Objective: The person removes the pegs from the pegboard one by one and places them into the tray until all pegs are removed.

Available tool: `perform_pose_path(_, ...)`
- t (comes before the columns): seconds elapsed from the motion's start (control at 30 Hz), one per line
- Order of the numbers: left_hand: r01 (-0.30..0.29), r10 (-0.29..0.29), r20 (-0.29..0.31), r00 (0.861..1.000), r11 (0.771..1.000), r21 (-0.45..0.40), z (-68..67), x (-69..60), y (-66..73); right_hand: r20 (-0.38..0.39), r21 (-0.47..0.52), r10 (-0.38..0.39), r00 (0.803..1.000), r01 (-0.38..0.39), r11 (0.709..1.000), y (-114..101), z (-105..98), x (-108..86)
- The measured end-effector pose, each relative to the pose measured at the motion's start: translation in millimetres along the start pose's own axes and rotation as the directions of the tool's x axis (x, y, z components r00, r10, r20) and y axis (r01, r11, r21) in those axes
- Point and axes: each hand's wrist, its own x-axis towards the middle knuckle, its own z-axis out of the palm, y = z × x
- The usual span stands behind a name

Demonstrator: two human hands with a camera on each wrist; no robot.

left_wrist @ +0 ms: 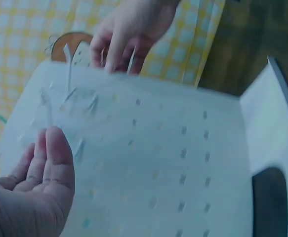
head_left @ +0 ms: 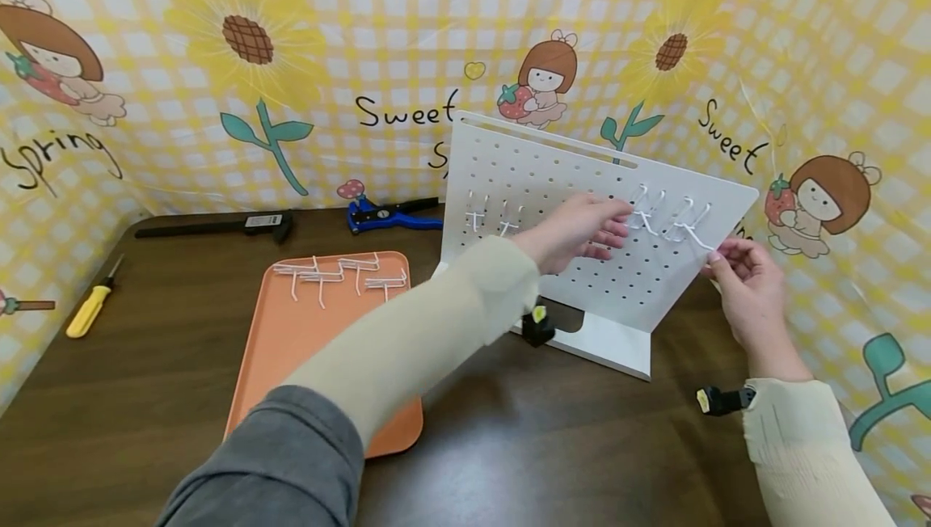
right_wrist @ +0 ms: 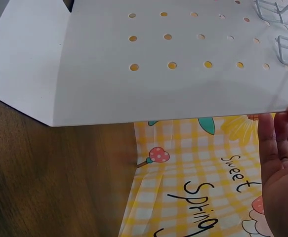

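adjusting a hook (head_left: 643, 216) is seemingly attempted by loosely straight left fingers (left_wrist: 59, 148); with pegboard (head_left: 618, 264) clamped by right fingers (head_left: 724, 270), alignment seems needed next.

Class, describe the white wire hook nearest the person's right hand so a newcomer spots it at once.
Find the white perforated board on the dark wood-grain table. Two hang on its right half in the head view: pick the rightmost white wire hook. Its neighbour is beside the left hand, while this one hangs nearest the board's right edge.
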Motion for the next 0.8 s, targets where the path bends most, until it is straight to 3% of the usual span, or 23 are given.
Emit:
perform_pose_path(0.23,0.089,-0.092,-0.045,0.995,0.994,-0.064,30.6,11.5,-11.6,-0.024,0.062,-0.003,1.0,0.005,0.998,3,0,2.2)
perform_pose_path(0.53,0.069,-0.097,-0.191,0.977,0.987,-0.147,44.4,10.7,-10.5,-0.024,0.035,-0.006,1.0,0.007,0.999,-1,0,1.9)
perform_pose_path(0.8,0.089,-0.114,-0.168,0.979,0.985,-0.15,51.3,11.2,-10.1,-0.005,-0.027,-0.003,1.0,0.003,1.0,2,-1,-0.6)
